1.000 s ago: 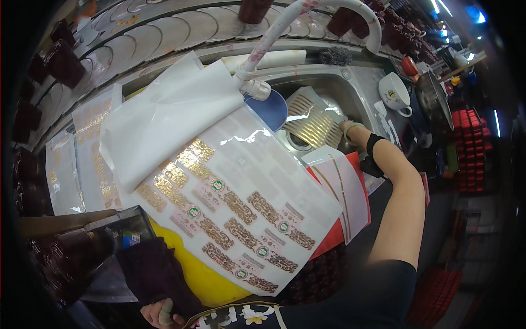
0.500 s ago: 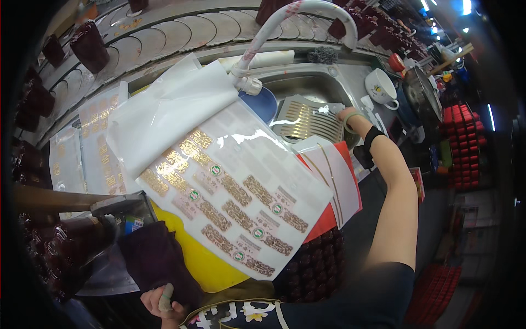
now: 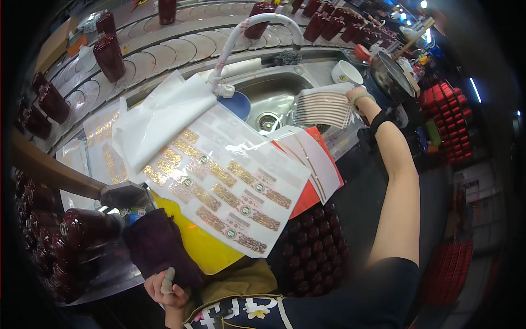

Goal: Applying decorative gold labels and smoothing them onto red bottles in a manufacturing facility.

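My right hand (image 3: 359,98) is reached out to the far right, its fingers closed on the corner of a pale sheet with curved gold-brown stripes (image 3: 324,106). That sheet hangs over the right part of a steel sink (image 3: 272,102). My left hand (image 3: 166,289) is low at the left with curled fingers, one wearing a pale finger cover. It is against the edge of a dark purple cloth (image 3: 156,244); what it grips, if anything, is hidden. Between my hands lies a large sheet of gold patterned decals (image 3: 230,189), its white backing (image 3: 164,112) folded back.
A white curved tap (image 3: 222,60) arches over the sink, beside a blue bowl (image 3: 237,105). A white mug (image 3: 346,72) and a pan (image 3: 392,74) stand behind my right hand. Dark red bottles (image 3: 109,57) stand along a slatted conveyor (image 3: 181,46) and at the left (image 3: 85,227).
My right hand has moved the striped sheet up and to the right, uncovering the sink drain. The whole view has shifted. My left hand stays by the purple cloth.
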A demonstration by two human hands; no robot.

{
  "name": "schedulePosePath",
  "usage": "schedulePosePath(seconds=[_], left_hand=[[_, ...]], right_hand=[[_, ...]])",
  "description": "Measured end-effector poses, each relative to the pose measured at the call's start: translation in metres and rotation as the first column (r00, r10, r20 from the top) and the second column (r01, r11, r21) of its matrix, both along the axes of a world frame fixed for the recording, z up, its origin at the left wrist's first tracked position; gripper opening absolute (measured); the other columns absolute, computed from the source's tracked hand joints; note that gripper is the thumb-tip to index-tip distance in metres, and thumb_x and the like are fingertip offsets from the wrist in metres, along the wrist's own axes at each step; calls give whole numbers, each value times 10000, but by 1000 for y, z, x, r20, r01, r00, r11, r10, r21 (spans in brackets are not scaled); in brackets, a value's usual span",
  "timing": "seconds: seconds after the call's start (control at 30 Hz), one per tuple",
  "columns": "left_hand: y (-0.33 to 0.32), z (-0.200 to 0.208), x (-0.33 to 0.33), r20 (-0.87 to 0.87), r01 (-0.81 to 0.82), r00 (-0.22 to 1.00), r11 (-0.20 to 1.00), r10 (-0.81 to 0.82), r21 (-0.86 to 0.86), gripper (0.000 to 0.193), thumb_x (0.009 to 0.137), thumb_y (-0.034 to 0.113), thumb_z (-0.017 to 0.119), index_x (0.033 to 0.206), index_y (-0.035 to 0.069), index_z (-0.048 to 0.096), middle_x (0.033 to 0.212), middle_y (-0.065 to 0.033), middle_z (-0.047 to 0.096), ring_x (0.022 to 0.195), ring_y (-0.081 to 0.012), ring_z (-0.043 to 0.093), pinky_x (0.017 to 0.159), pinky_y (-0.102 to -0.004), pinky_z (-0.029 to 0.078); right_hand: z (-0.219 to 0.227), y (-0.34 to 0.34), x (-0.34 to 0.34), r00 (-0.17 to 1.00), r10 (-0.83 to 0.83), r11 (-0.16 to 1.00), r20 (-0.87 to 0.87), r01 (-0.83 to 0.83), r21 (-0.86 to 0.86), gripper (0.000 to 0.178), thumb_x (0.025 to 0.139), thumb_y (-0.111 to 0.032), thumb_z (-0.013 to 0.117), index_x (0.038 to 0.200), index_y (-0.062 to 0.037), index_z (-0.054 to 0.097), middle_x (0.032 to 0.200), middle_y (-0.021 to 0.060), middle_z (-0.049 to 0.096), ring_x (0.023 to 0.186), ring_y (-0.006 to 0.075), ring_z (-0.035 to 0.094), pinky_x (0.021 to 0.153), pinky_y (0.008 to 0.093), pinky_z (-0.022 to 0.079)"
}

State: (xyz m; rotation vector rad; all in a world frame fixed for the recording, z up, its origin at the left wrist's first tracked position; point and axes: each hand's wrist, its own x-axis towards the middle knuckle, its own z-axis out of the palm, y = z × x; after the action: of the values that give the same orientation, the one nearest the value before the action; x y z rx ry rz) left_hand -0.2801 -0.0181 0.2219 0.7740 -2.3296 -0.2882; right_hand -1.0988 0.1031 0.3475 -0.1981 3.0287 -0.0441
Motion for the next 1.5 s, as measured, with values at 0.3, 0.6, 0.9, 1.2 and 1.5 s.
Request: schedulePosePath(seconds=[0.3,0.6,0.9,1.2,1.5], left_hand=[[-2,4,-2,-16,-12,1000,1000,11,-27,374,1001,264,495,1066,-26,723,1004,-156,678,924,-351,593,842,-464,480],[-4,8,-5,-5,-22,1000,999,22,-46,364,1007,239,484,1054,-34,719,991,-153,679,927,-347,591,846,-454,478],[5,10,-8,-22,-12,1000,998,10,-66,352,1022,226,474,1067,-36,705,1002,-158,678,931,-348,592,845,-453,472],[-2,21,-4,20,-65,998,996,67,-63,415,1031,297,473,1060,-17,742,1012,-164,690,930,-367,613,857,-475,489],[-2,50,-3,-153,194,975,956,-162,222,546,874,365,745,1344,100,658,1382,-106,615,1176,-327,605,1009,-452,481]], right_hand=[[37,95,3,963,-146,909,225,220,-355,294,774,-178,691,1009,-3,721,1019,222,691,855,357,672,731,499,528],[-121,207,8,947,-220,967,233,243,-74,422,750,-232,688,1106,-16,754,1096,173,760,994,331,744,842,425,584],[-158,244,6,919,-254,721,303,388,-574,308,786,-195,724,992,32,698,949,138,685,820,276,658,731,428,514],[-177,180,68,801,-150,417,580,583,-697,313,926,-372,779,855,-92,659,701,-9,615,547,169,575,519,313,491],[-216,316,2,750,217,228,625,583,-779,562,1098,-364,451,1561,-56,373,1353,201,589,1277,291,569,1086,415,455]])
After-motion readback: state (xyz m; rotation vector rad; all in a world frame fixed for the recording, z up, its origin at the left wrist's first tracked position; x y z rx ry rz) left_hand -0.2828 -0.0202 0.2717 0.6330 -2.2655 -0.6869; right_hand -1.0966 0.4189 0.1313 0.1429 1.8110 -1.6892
